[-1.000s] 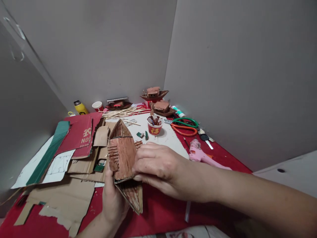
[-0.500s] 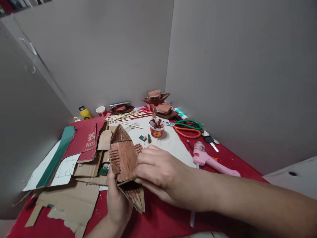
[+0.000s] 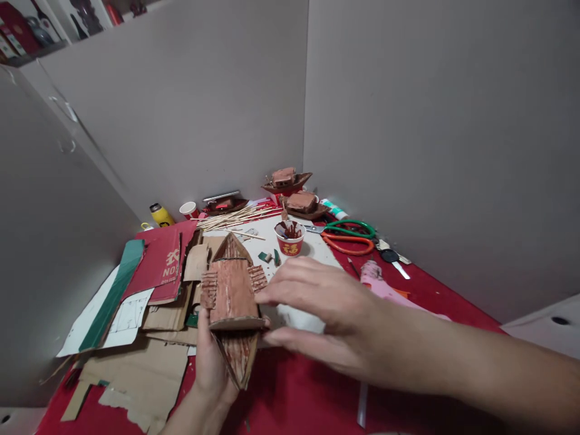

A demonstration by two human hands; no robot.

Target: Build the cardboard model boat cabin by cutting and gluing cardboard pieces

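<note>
A brown-painted cardboard model boat (image 3: 232, 293) with a curved roof and ridged side pieces is held up over the table. My left hand (image 3: 212, 368) grips its hull from below, with fingertips showing at the right side. Just right of the boat, my right hand (image 3: 328, 320) has its fingers stretched and spread, holding nothing; whether a fingertip still touches the hull I cannot tell. Beyond the hands, a red paper cup (image 3: 290, 244) has dark brown paint inside.
Cardboard sheets (image 3: 149, 374) and a red cardboard piece (image 3: 158, 257) are piled at left. Thin wooden sticks (image 3: 240, 217) and more model boats (image 3: 286, 180) lie at the back. Scissors (image 3: 348, 237), keys (image 3: 392, 256) and a pink glue gun (image 3: 376, 283) lie at right. Grey panels enclose the table.
My right hand has let go of the boat's right side, spread its fingers and drawn back rightward. The boat has turned more upright in my left hand. The view has shifted slightly.
</note>
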